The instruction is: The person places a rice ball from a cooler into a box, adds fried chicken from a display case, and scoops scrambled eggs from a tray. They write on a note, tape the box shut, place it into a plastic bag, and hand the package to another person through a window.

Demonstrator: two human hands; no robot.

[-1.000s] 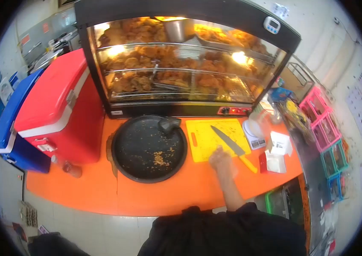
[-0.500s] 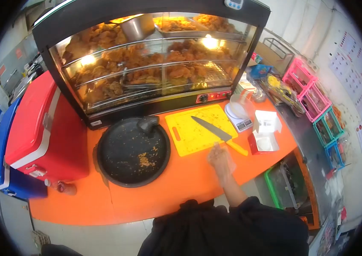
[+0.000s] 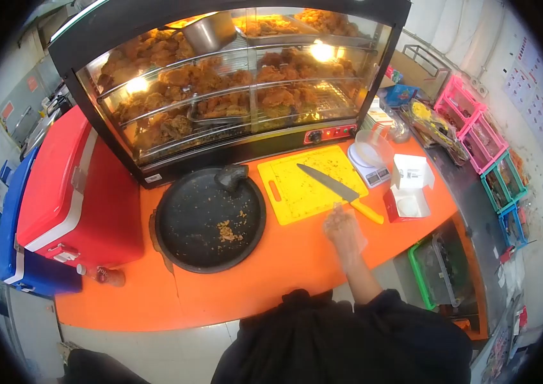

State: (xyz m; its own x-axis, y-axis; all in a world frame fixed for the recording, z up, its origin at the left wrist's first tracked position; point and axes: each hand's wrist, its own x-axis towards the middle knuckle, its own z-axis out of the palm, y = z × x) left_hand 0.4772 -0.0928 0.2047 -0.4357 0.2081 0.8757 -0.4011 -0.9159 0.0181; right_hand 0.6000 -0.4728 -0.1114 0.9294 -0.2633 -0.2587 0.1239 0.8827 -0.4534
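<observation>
My right hand [image 3: 344,232], in a clear plastic glove, is over the orange counter [image 3: 284,256], near the front right corner of the yellow cutting board [image 3: 291,201]. Its fingers look loosely curled, and I see nothing held in them. Just beyond the fingertips lies a large knife [image 3: 329,182], blade on the board and yellow handle off its right edge. My left hand is out of view. A round black tray [image 3: 188,221] with crumbs and a dark object [image 3: 231,176] at its rim stands left of the board.
A glass warming cabinet [image 3: 220,144] full of fried food stands behind. Right of the board are a kitchen scale [image 3: 376,174] and an open red-and-white box [image 3: 406,208]. Red [image 3: 92,217] and blue [image 3: 41,275] coolers and a small bottle [image 3: 102,275] are at left.
The whole view has shifted, with counter items appearing slightly further right and higher. My right hand stays near the knife handle; nothing on the counter has visibly been moved.
</observation>
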